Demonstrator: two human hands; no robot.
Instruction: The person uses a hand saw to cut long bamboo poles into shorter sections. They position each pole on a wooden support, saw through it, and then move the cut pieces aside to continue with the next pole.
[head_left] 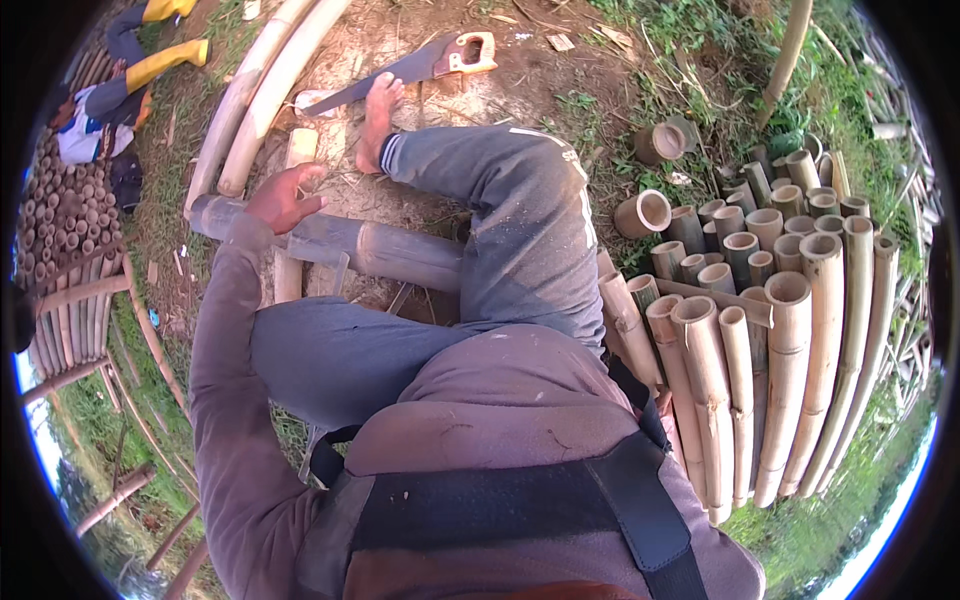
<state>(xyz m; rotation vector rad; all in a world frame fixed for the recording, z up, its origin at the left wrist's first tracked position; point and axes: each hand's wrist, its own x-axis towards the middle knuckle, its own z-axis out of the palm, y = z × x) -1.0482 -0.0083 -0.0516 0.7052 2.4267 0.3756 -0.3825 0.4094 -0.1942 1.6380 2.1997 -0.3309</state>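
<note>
**Left hand on a bamboo pole, seated on bare ground**

So the main thing here is a thick grey-brown bamboo pole (pixel 400 252) lying across the dirt in front of the seated person, running under the bent right leg (pixel 520 215). The left hand (pixel 285 198) rests on top of it near its left end, fingers loosely spread and not curled around it, more of a press than a grab. The right hand is hidden behind the body down by the stacked bamboo, so I can't tell what its fingers are doing.

Just past the bare foot (pixel 378 118) there's a handsaw (pixel 420 65) with an orange handle lying flat on the soil. Two long pale bamboo poles (pixel 255 95) curve side by side along the left of it, and a short cut piece (pixel 300 146) sits just beside the hand.

Off to the right is a big pile of cut bamboo sections (pixel 760 330), open ends up, with a few short ring-like offcuts (pixel 642 213) near it. Far left, another batch of small bamboo tubes (pixel 65 215), and someone's yellow-sleeved arm (pixel 165 62) up top.
</note>
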